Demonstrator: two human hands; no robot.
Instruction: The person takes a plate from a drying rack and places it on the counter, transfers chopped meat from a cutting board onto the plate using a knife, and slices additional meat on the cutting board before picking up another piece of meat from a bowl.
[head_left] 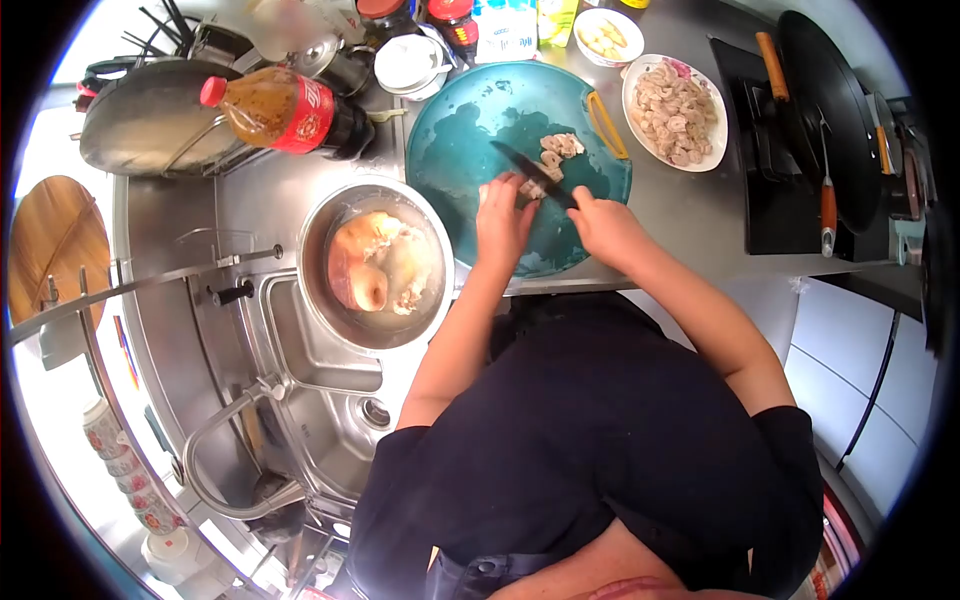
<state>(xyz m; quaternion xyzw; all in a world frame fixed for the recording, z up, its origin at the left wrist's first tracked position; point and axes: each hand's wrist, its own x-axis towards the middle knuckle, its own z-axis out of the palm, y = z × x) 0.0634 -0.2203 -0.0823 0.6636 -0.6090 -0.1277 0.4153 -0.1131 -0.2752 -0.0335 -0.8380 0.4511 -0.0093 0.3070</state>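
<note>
My right hand [607, 230] is closed around the handle of a dark-bladed kitchen knife [522, 163], its blade slanting to the upper left over a round green cutting board [460, 110]. Just left of the blade, the bent fingers of my left hand [503, 222] press on a piece of pale meat [533, 189], partly hidden by fingers and knife. Beyond the blade lie several cut meat chunks [563, 146]. A white oval plate [714, 153] heaped with chopped meat [680, 112] stands right of the board, near its yellow handle [606, 125].
At the board's left, a steel pot [312, 310] holds large pale meat pieces in cloudy liquid, beside the sink [330, 440]. A soda bottle [290, 112], jars and a small white bowl [610, 58] line the back. A wok [825, 110] sits on the right-hand stove.
</note>
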